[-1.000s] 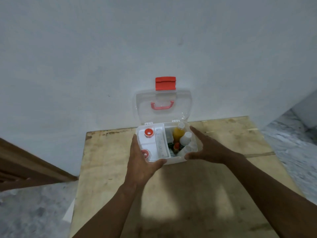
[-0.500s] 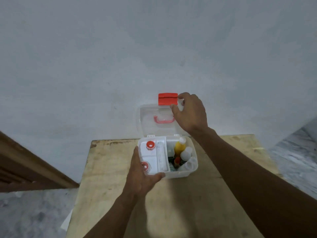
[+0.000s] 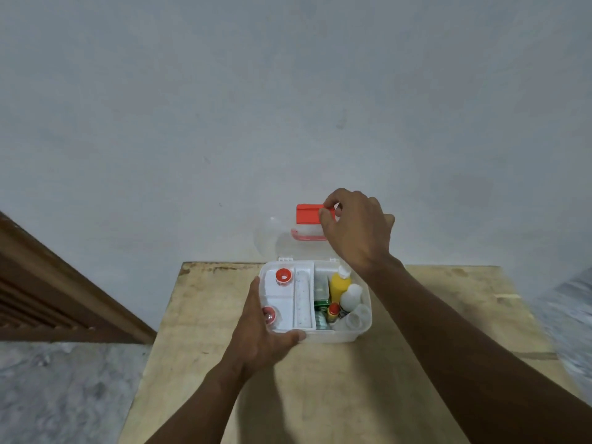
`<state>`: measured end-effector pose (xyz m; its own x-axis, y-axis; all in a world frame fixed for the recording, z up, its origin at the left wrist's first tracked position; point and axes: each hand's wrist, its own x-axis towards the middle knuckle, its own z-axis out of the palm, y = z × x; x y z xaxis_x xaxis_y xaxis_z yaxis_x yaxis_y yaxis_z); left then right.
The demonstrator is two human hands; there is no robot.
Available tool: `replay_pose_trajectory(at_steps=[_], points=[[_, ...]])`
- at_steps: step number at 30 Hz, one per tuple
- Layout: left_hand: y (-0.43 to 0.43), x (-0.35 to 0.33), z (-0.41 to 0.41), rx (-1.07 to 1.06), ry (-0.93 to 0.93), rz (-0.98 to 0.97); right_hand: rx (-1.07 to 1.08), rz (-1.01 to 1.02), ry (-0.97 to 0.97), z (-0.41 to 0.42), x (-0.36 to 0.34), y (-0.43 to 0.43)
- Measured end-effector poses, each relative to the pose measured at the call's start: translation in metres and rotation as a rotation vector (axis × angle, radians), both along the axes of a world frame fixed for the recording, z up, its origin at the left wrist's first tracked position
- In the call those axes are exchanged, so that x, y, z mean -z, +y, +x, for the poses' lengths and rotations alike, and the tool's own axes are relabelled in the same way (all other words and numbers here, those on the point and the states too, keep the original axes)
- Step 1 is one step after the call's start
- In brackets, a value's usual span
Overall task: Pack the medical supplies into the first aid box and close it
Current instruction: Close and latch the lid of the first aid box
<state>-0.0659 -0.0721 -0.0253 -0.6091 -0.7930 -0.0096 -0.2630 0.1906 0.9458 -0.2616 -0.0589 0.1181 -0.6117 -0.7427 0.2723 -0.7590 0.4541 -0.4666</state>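
Note:
A clear plastic first aid box (image 3: 363,328) stands on the wooden table against the wall. Its transparent lid (image 3: 272,235) is up, with a red latch (image 3: 308,214) at the top edge and a red handle below it. Inside, a white tray (image 3: 282,299) on the left holds two red tape rolls (image 3: 283,276). The right side holds a yellow bottle (image 3: 339,285), white bottles (image 3: 350,298) and small items. My left hand (image 3: 259,341) grips the box's front left corner. My right hand (image 3: 355,232) pinches the lid's top edge beside the latch.
The wooden table (image 3: 416,363) reaches forward and to both sides of the box. A grey wall stands right behind the lid. Brown wooden slats (image 3: 48,299) lie at the left, and a mottled grey floor (image 3: 64,395) shows beyond both table edges.
My right hand rose from the box's right side to the lid's top edge and took hold there. The lid has tipped slightly forward. My left hand stayed on the corner.

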Motion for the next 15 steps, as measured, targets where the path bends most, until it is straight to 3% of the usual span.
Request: replay_pose_trajectory(at_steps=[6, 11, 15], points=[[0.004, -0.002, 0.000, -0.019, -0.019, 0.011, -0.160, 0.029, -0.043, 0.008, 0.008, 0.031], [0.005, -0.005, 0.000, -0.029, -0.009, 0.010, -0.187, -0.190, 0.078, 0.021, 0.019, 0.048], [0.003, 0.000, 0.002, -0.031, 0.000, 0.018, -0.218, -0.023, 0.167, 0.028, 0.017, 0.054]])
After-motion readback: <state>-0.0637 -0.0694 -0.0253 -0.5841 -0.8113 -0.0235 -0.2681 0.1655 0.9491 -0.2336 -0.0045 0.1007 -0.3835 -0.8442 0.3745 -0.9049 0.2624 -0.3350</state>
